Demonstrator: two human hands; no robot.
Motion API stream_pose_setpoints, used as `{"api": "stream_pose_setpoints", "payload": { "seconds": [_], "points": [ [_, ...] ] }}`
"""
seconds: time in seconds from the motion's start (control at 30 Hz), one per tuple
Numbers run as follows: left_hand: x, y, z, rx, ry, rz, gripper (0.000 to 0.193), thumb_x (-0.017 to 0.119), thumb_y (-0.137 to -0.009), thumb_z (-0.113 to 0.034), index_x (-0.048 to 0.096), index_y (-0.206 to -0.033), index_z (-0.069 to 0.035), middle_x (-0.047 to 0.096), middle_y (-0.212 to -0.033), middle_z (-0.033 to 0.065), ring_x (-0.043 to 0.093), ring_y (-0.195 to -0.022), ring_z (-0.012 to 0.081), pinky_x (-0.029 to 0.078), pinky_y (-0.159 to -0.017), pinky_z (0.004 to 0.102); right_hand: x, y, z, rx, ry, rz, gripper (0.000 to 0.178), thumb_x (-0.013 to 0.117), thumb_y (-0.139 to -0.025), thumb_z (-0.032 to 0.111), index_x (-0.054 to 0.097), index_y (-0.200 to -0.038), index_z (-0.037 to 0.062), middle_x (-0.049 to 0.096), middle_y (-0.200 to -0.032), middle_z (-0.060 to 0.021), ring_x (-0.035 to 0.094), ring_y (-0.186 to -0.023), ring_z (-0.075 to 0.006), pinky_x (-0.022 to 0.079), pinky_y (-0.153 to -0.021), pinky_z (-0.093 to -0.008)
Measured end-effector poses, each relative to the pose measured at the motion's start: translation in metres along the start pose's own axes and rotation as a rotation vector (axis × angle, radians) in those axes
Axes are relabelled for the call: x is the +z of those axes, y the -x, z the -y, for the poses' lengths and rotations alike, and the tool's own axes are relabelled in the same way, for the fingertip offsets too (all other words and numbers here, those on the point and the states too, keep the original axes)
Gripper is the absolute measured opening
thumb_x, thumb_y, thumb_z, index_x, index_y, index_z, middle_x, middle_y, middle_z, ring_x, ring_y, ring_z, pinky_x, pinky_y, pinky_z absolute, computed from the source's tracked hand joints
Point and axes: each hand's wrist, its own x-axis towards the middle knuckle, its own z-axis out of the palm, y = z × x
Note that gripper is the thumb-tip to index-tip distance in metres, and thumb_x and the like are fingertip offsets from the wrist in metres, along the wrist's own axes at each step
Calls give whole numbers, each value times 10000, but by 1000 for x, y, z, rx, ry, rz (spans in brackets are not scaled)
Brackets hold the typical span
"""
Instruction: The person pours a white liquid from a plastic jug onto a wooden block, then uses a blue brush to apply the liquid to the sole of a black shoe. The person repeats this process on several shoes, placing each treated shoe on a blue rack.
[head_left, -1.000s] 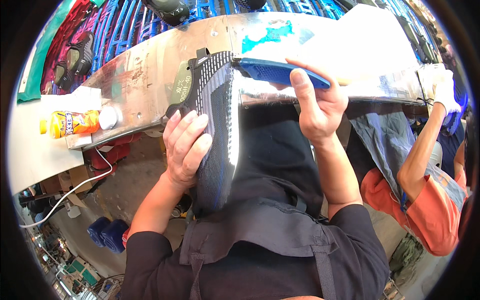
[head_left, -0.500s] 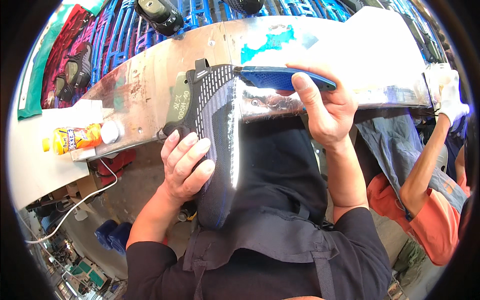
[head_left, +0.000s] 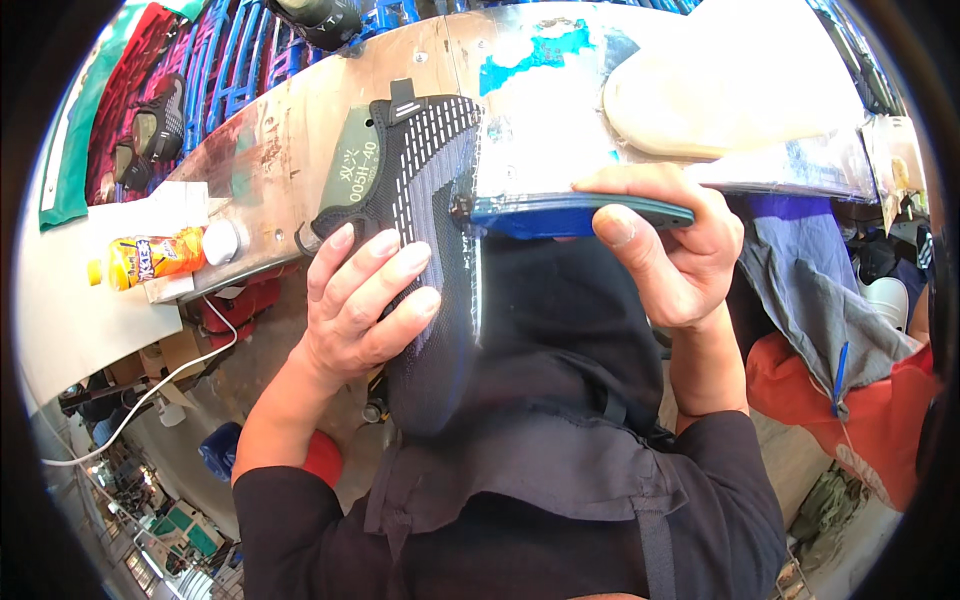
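Note:
A black knit shoe upper (head_left: 430, 190) with white dashed stripes and an olive tongue label stands on end in front of my chest. My left hand (head_left: 360, 300) lies flat against its side, fingers spread over the knit. A flat blue sole piece (head_left: 570, 213) juts to the right from the shoe's top edge. My right hand (head_left: 670, 250) pinches that blue piece, thumb under it and fingers on top. Behind both runs a worn metal workbench (head_left: 290, 130).
An orange drink bottle (head_left: 150, 258) lies on a white surface at the left. A pale cream sole (head_left: 730, 90) rests on the bench at upper right. Blue and red racks (head_left: 200, 70) with shoes stand behind. A person in orange (head_left: 850, 400) is at the right. A white cable (head_left: 150, 390) hangs lower left.
The shoe and both hands have risen toward the camera. My left hand shifted higher on the upper. The other person's gloved hand at the right has left the view.

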Motion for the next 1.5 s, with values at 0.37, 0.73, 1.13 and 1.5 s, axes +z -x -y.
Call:
{"api": "stream_pose_setpoints", "payload": {
  "seconds": [0.37,0.73,1.13,1.5],
  "points": [
    [16,-8,-28,-88,-14,-139,339,768,-963,-108,663,-1283,-150,711,-1419,113,669,-1335,307,436,-1237,534,-14,22,28,144,-152,43,159,771,-951,12,798,-1090,-61,829,-947,-170,812,-806,-193,624,-753,-291],
    [44,-29,-73,-304,-71,-349,487,757,-950,-107,620,-1412,-41,661,-1464,186,638,-1363,357,417,-1229,531,-24,48,69,114,-100,-64,189,760,-975,15,778,-1126,-97,818,-1012,-197,811,-810,-234,627,-751,-305],
    [35,-51,-82,-386,-16,-396,612,759,-890,-105,620,-1471,32,652,-1459,216,615,-1356,381,401,-1195,512,-26,73,101,107,-90,-178,211,786,-984,80,783,-1128,-75,818,-1043,-186,790,-871,-224,600,-804,-306],
    [22,-81,-77,-497,-5,-348,890,892,-782,-258,548,-1551,28,603,-1457,202,560,-1329,394,352,-1164,495,-37,62,122,-9,-49,-243,234,773,-1009,102,771,-1158,-77,795,-1031,-182,793,-861,-235,610,-769,-320]
  ]
}}
